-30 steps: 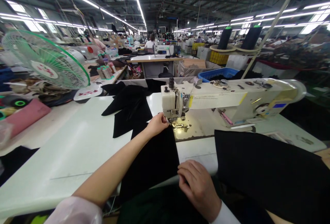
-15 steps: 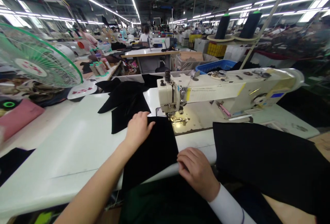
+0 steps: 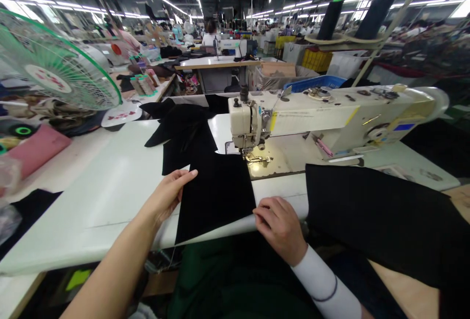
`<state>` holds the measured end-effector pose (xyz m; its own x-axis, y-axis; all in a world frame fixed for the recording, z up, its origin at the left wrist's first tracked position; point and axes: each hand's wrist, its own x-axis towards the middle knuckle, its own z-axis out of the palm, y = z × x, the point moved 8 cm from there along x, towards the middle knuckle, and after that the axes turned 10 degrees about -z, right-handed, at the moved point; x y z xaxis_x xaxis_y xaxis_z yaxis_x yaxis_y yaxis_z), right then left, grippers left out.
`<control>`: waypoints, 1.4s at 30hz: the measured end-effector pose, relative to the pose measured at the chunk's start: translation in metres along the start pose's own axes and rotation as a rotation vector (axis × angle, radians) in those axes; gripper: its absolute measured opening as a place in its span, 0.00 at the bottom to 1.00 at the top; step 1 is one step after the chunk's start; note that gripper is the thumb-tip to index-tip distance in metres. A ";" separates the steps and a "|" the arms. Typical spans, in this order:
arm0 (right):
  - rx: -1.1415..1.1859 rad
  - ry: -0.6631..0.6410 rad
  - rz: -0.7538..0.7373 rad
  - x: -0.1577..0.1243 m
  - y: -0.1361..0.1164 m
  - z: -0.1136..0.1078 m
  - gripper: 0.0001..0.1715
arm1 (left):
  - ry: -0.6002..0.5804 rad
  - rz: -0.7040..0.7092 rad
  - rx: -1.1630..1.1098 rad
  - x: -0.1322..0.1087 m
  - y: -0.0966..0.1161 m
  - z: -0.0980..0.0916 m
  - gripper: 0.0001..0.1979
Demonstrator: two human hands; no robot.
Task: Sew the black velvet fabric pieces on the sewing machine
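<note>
A black fabric piece point(image 3: 216, 194) lies on the white sewing table point(image 3: 110, 192), running from the table's front edge to the presser foot point(image 3: 255, 158) of the cream sewing machine point(image 3: 330, 118). My left hand point(image 3: 167, 196) rests at the piece's left edge, fingers stretched out and touching the cloth. My right hand point(image 3: 281, 228) is at the lower right corner of the piece, fingers curled and pinching its edge at the table front.
More black pieces point(image 3: 181, 130) are heaped behind the machine's head. A large black cloth point(image 3: 382, 221) covers the table to the right. A green-guarded fan point(image 3: 55, 67) stands at the left beside a pink item point(image 3: 35, 150). Thread cones point(image 3: 330, 18) rise behind.
My left hand has drawn back from the needle area to the fabric's left edge and opened. The black piece has slid toward me. My right hand kept its hold at the front corner.
</note>
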<state>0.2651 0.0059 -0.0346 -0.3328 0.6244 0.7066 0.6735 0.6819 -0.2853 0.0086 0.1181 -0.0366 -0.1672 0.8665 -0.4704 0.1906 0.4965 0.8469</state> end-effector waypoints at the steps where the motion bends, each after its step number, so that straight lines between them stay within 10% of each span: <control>1: 0.001 -0.007 0.001 0.000 0.000 0.000 0.08 | -0.045 -0.057 -0.085 -0.001 -0.003 0.004 0.22; 5: -0.016 -0.041 -0.020 0.002 -0.001 0.002 0.08 | 0.063 0.041 -0.065 0.005 -0.002 -0.002 0.26; 12: 0.010 -0.167 -0.043 0.011 0.000 0.009 0.07 | 0.359 0.427 0.617 0.005 0.013 -0.001 0.15; 18: -0.001 -0.237 -0.155 0.008 -0.010 0.005 0.12 | 0.569 0.805 0.974 -0.055 0.028 0.035 0.21; 24: -0.031 -0.227 -0.154 0.004 -0.009 0.002 0.18 | -0.177 1.295 1.081 -0.114 -0.019 0.125 0.18; 42: -0.190 -0.266 -0.067 0.063 0.052 0.039 0.12 | -0.158 1.246 1.063 -0.037 0.031 0.126 0.16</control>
<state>0.2539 0.0954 -0.0300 -0.5239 0.6754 0.5190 0.7473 0.6568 -0.1004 0.1424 0.1080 -0.0242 0.6697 0.6983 0.2528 0.6727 -0.7146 0.1917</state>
